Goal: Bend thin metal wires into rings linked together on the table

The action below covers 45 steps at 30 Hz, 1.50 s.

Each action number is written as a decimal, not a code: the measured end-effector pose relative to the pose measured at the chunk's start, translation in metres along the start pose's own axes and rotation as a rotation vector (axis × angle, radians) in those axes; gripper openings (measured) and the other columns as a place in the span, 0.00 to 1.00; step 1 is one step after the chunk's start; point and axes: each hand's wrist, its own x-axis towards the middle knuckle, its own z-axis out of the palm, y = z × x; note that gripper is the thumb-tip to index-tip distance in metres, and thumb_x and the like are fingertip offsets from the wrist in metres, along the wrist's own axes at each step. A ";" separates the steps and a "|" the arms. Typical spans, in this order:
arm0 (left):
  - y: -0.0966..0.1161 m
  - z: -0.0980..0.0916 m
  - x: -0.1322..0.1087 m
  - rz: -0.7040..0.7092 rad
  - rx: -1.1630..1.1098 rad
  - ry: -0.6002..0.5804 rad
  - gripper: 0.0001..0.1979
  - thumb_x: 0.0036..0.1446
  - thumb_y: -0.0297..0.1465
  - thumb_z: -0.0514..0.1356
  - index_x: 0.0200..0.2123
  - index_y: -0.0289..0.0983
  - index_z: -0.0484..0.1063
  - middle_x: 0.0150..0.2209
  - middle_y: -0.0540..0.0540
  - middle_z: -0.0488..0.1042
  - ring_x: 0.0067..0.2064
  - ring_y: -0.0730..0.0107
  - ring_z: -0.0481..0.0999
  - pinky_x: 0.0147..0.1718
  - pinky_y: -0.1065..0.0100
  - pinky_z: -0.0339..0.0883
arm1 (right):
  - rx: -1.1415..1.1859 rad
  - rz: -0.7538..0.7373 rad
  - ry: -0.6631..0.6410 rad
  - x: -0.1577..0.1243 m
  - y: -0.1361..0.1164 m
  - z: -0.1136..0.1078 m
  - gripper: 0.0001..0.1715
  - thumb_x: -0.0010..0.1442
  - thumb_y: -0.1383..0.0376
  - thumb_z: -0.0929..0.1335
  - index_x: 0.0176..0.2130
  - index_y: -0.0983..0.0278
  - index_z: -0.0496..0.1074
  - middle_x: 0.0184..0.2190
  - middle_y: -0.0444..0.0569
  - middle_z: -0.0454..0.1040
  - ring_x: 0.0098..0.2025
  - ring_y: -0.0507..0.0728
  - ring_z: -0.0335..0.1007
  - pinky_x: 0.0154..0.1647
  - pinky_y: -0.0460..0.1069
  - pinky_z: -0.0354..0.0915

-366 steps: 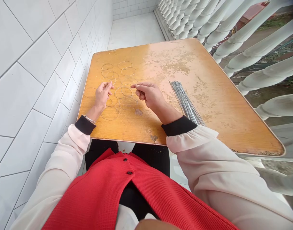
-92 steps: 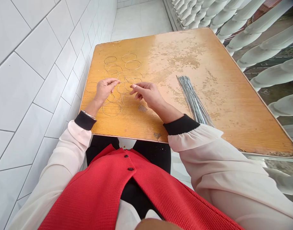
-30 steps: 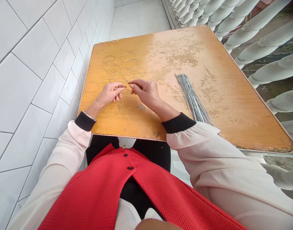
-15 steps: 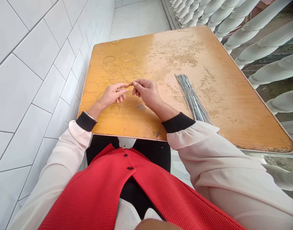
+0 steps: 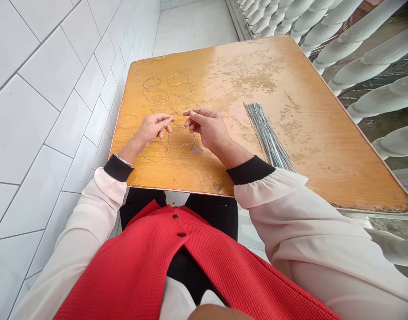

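Over the left half of the table, my left hand [image 5: 154, 128] pinches one end of a thin metal wire [image 5: 182, 145] between thumb and fingertips. My right hand [image 5: 205, 124] is closed in a pinch on the other end, a short gap away. The wire's curve seems to show as a loop below the fingers; the rest is hard to make out against the wood. Beyond and around my hands lie several thin wire rings [image 5: 183, 89], some overlapping.
A bundle of straight grey wires [image 5: 268, 138] lies right of my right forearm on the worn wooden table [image 5: 324, 155]. A white tiled wall [image 5: 57, 111] runs along the left, and white balusters [image 5: 364, 60] stand at the right.
My hands have drawn slightly apart, opening a gap between fingertips that were touching or nearly so. More of the wire curve below them shows. The rings and bundle have stayed in place.
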 end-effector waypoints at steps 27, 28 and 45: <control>-0.003 0.001 -0.003 -0.003 -0.133 -0.059 0.11 0.62 0.27 0.61 0.48 0.35 0.74 0.45 0.44 0.80 0.24 0.88 0.68 0.22 0.79 0.57 | 0.177 -0.023 0.064 0.012 0.018 -0.006 0.02 0.64 0.64 0.66 0.38 0.58 0.65 0.33 0.43 0.77 0.35 0.50 0.76 0.44 0.47 0.73; -0.004 0.004 -0.004 0.037 -0.121 -0.102 0.13 0.59 0.26 0.63 0.49 0.36 0.74 0.47 0.45 0.80 0.25 0.88 0.68 0.23 0.79 0.58 | 0.180 -0.018 0.067 0.012 0.020 -0.004 0.02 0.64 0.65 0.65 0.38 0.58 0.64 0.33 0.43 0.78 0.35 0.50 0.77 0.43 0.48 0.73; -0.001 0.007 0.001 0.017 -0.004 0.076 0.04 0.60 0.22 0.62 0.36 0.35 0.77 0.27 0.53 0.75 0.25 0.85 0.67 0.25 0.78 0.59 | -0.574 -0.373 -0.080 0.008 0.020 -0.004 0.08 0.64 0.60 0.68 0.38 0.57 0.79 0.29 0.47 0.78 0.31 0.55 0.73 0.41 0.52 0.70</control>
